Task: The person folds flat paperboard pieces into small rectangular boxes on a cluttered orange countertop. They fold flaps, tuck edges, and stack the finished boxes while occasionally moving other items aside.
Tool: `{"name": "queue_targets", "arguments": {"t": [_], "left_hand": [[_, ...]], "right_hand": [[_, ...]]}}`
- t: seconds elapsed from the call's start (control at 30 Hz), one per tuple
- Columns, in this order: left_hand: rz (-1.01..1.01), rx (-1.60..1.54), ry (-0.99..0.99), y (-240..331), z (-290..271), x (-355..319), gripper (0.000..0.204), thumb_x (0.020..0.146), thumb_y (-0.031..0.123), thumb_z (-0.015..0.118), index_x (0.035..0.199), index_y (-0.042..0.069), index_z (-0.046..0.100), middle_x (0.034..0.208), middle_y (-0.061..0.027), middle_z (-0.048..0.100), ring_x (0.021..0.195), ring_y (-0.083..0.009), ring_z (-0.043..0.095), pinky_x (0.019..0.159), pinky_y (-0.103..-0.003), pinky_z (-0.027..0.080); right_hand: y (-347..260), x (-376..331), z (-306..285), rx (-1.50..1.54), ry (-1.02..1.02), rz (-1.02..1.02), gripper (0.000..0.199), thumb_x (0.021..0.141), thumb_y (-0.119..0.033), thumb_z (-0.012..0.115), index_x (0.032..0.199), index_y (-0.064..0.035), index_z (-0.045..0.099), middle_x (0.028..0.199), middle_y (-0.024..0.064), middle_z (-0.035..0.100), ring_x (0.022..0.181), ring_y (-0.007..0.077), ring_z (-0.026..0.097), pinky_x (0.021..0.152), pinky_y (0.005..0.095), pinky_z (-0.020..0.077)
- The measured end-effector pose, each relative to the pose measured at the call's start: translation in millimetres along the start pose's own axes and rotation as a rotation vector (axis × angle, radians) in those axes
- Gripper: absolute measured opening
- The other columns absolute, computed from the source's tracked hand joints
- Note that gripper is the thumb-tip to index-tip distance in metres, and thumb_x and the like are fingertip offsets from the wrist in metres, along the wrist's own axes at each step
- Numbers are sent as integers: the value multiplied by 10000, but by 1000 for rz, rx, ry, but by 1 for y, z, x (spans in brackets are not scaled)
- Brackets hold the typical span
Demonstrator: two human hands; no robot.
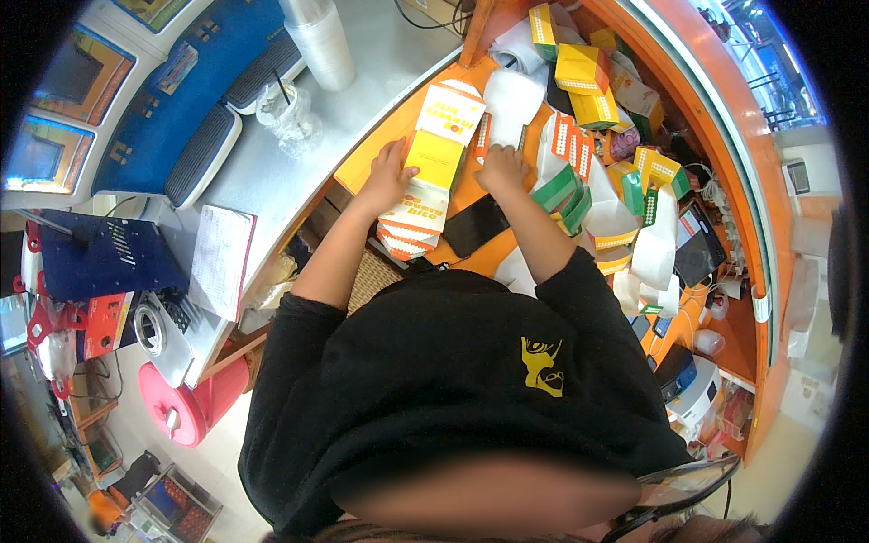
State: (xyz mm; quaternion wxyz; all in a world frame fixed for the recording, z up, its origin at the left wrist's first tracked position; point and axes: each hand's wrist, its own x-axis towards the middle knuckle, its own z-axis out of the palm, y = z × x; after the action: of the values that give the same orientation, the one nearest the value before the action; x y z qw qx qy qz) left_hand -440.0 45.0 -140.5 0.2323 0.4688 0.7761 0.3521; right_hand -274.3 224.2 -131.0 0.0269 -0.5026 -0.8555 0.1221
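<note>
A flattened yellow, white and orange cardboard food box (434, 158) lies on the orange counter (367, 163) in front of me. My left hand (387, 174) presses on its left edge, fingers spread over the yellow panel. My right hand (501, 167) rests at the box's right edge, fingers curled against it beside a white paper sheet (511, 100). A black flat object (475, 224) lies just below my right wrist.
Several yellow, orange and green folded boxes (584, 77) and white paper bags (656, 244) crowd the counter to the right. A stack of clear cups (319, 41) and a plastic-wrapped cup (288, 113) stand on the grey metal surface (272, 172) at left. A red bin (186, 407) sits on the floor.
</note>
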Motion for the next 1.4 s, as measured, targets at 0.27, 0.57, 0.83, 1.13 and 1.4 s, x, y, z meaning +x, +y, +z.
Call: {"name": "queue_targets", "arguments": {"t": [0.27,0.57,0.83,1.13,1.4], "left_hand": [[181,-52,66,6,-11,-8,346,944,147,618,1288,116,635,1440,-101,522,1326,-317,470,1113,-415,386],[21,-432,-29,-11,0,1,333,954,158,609,1272,61,600,1427,-112,531,1279,-287,529,1081,-371,409],[29,-727,-51,-37,12,11,308,1029,140,528,1300,3,578,1317,-61,591,1207,-156,553,1016,-291,447],[-32,-850,-65,-26,-19,11,590,990,451,548,1410,42,482,1291,-124,600,1282,-248,496,1128,-398,317],[-226,-465,-146,8,-20,15,809,890,390,736,1403,-127,384,1285,-261,585,1173,-319,601,1007,-382,472]], "right_hand": [[-9,-7,-83,-14,120,-57,373,853,-223,672,1174,-43,607,1070,232,674,1001,380,656,905,488,489],[-3,5,-251,1126,-548,-492,548,842,-147,741,1322,40,553,1170,99,684,1041,157,660,934,287,509],[-31,93,-73,907,-725,-316,429,845,-93,752,1241,16,627,1078,101,712,927,157,682,835,300,532],[-66,118,-55,409,-180,-466,369,851,-112,702,1215,-85,646,1032,167,717,909,289,700,803,382,531],[-77,103,-64,341,-54,-506,300,870,-46,643,1168,-86,631,1083,144,677,998,325,658,834,427,518]]}}
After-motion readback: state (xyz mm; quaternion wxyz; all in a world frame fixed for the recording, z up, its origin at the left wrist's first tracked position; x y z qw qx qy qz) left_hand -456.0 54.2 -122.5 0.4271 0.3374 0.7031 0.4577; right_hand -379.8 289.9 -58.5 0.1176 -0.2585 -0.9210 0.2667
